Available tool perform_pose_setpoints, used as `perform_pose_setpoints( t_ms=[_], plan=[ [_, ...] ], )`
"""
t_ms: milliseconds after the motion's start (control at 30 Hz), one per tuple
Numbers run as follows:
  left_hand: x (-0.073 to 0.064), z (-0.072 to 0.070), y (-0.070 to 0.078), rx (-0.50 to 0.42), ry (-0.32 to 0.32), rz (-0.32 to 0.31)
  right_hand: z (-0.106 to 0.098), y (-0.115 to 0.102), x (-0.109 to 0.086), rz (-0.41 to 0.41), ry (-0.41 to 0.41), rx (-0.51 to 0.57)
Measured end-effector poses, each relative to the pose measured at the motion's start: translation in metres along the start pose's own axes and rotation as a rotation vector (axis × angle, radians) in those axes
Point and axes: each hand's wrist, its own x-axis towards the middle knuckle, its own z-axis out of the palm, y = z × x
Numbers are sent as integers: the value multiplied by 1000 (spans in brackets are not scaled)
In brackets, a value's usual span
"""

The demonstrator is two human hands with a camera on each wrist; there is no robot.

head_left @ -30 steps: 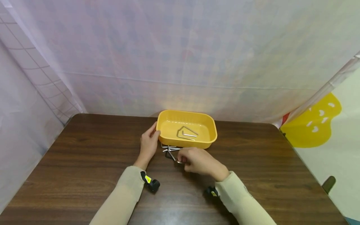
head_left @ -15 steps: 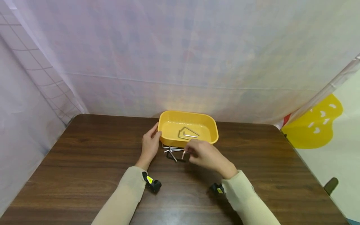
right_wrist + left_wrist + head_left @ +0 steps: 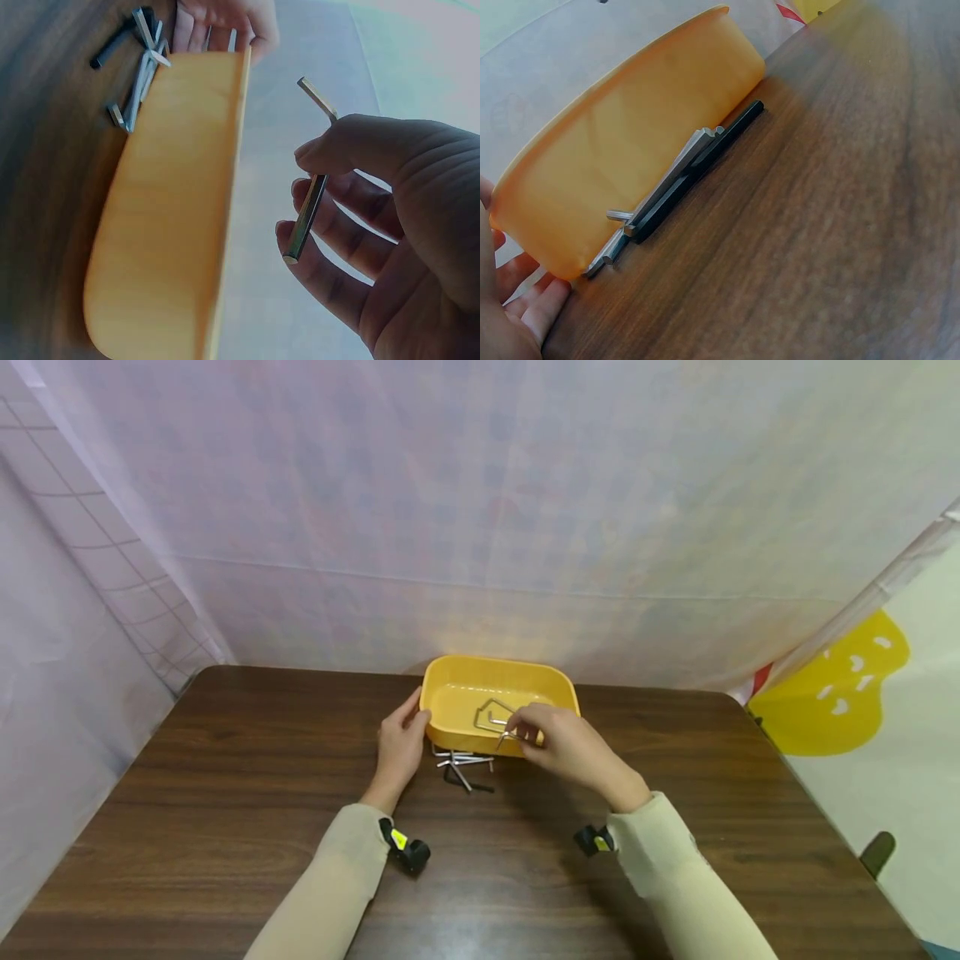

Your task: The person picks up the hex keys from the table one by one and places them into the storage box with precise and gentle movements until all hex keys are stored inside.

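My left hand (image 3: 400, 747) holds the left end of the yellow plastic box (image 3: 465, 675), thumb at its rim and fingers along the end wall. Above the box's near rim, my right hand (image 3: 577, 752) pinches a silver Allen key (image 3: 307, 217) between thumb and fingers; its short bent end sticks out past the thumb. Several silver Allen keys (image 3: 467, 759) lie crossed on the table against the box's near wall, with a black Allen key (image 3: 697, 169) among them. Inside the box rest a few more Allen keys (image 3: 480, 717), partly hidden by my right hand.
The box stands near the far edge of the dark wooden table (image 3: 262, 793). A pale curtain (image 3: 480, 527) hangs just behind that edge. Off the table's right side are a yellow cut-out shape (image 3: 840, 693) and a pale wall.
My right hand has lifted an Allen key from the pile and carried it up and rightward to above the box's near rim. The left hand has kept its hold on the box.
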Motion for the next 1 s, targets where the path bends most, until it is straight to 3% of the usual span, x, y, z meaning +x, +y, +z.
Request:
perform_pose_setpoints(
  t_ms=[500, 1000],
  plan=[
    [1, 1, -1, -9, 0, -16, -15, 25, 31, 96, -65, 53],
    [0, 5, 0, -9, 19, -6, 3, 59, 49, 231, -147, 100]
  ],
)
